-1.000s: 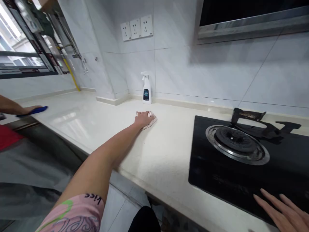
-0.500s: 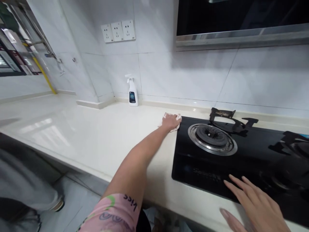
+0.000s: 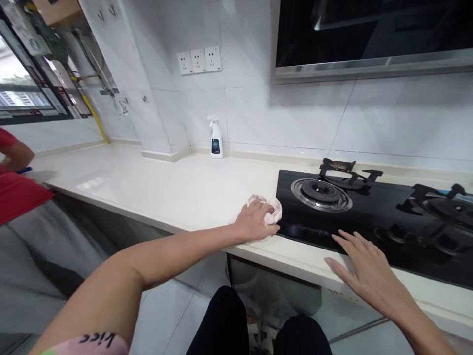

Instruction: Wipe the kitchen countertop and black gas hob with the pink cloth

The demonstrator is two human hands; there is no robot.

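My left hand (image 3: 255, 221) is closed over a crumpled, pale pinkish cloth (image 3: 274, 211), pressing it on the white countertop (image 3: 177, 192) along the left edge of the black gas stove (image 3: 295, 228). Part of the cloth is hidden under the palm. My right hand (image 3: 364, 264) has its fingers spread over the stove's front edge and holds nothing. Beyond it lies the near-left burner (image 3: 320, 194), a dark disc in a metal ring, with its black pan support (image 3: 347, 176) set off behind it.
A white spray bottle (image 3: 216, 140) stands against the back wall, below the sockets (image 3: 198, 60). The range hood (image 3: 373, 34) hangs above the stove. At the far left, another person in a red top (image 3: 18, 187) stands by the counter. A second pan support (image 3: 436, 199) lies to the right.
My left hand has drawn the cloth toward me along the stove's left edge. The view has shifted, and a person in red now shows at the left. My right hand stays spread.
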